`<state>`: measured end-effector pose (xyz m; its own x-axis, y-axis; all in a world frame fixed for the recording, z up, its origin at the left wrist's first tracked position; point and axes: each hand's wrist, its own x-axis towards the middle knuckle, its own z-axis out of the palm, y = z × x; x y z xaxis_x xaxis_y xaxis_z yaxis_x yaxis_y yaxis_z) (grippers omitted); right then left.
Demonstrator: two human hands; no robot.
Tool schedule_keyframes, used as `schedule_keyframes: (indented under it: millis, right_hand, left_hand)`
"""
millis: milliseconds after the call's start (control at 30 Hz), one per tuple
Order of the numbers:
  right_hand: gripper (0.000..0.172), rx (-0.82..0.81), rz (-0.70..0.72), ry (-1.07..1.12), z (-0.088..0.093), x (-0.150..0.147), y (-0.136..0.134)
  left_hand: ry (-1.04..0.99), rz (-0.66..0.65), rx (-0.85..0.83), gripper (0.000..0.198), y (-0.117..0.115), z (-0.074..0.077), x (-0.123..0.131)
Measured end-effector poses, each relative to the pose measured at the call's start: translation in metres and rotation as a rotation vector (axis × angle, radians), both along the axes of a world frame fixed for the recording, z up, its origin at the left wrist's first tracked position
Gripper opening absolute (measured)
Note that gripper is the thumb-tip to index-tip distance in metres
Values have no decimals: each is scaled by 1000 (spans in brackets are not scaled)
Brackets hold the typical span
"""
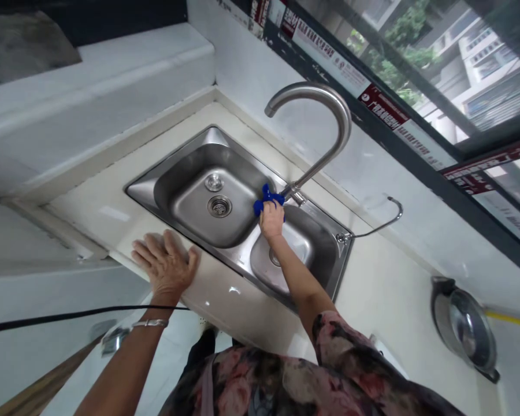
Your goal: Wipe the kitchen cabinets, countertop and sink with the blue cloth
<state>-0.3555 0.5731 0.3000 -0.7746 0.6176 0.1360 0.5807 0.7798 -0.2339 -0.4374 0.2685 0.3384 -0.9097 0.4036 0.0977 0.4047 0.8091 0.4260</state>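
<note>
My right hand is closed on a blue cloth and presses it against the back rim of the steel double sink, right at the base of the tall curved tap. My left hand lies flat with fingers spread on the pale countertop at the sink's front edge. The large basin has a drain strainer and an overflow fitting. The small basin lies under my right forearm.
A thin second spout rises at the sink's right corner. A pot with a glass lid sits on the counter at far right. White tiled wall and a window run behind the sink. A black cable crosses below my left wrist.
</note>
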Motion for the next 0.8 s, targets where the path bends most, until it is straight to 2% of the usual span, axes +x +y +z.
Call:
schedule_keyframes:
  millis: [100, 167, 267, 300, 367, 433, 500, 600, 667, 733, 800]
  right_hand:
    - [42, -82, -49, 90, -4, 19, -29]
    - [39, -166, -26, 177, -6, 29, -48]
    - [31, -377, -3, 315, -4, 47, -65]
    - [30, -470, -61, 368, -1, 57, -65]
    - [33, -660, -285, 516, 10, 85, -58]
    - [41, -811, -552, 735, 26, 126, -42]
    - [44, -878, -763, 979, 51, 177, -20]
    - [42, -783, -962, 1298, 101, 257, 18]
    - [42, -601, -978, 1446, 135, 304, 45]
    - [48, -363, -966, 1376, 161, 344, 70]
    - [56, -178, -1001, 1175, 175, 376, 86]
  left_hand:
    - [14, -21, 18, 84, 0, 0, -1]
    - [24, -48, 35, 82, 0, 0, -2]
    - [35, -75, 67, 80, -1, -1, -3]
    - [43, -80, 78, 80, -2, -2, -3]
    - [71, -90, 93, 82, -2, -3, -3]
    - [110, -79, 104, 85, -2, -6, -4]
    - [124, -61, 110, 90, 0, -10, -5]
    - [104, -48, 120, 96, 4, -11, -6]
    - [95, -52, 132, 94, 5, -6, -3]
    - [89, -66, 143, 89, 5, 3, 2]
    - [79, -76, 137, 85, 5, 13, 6]
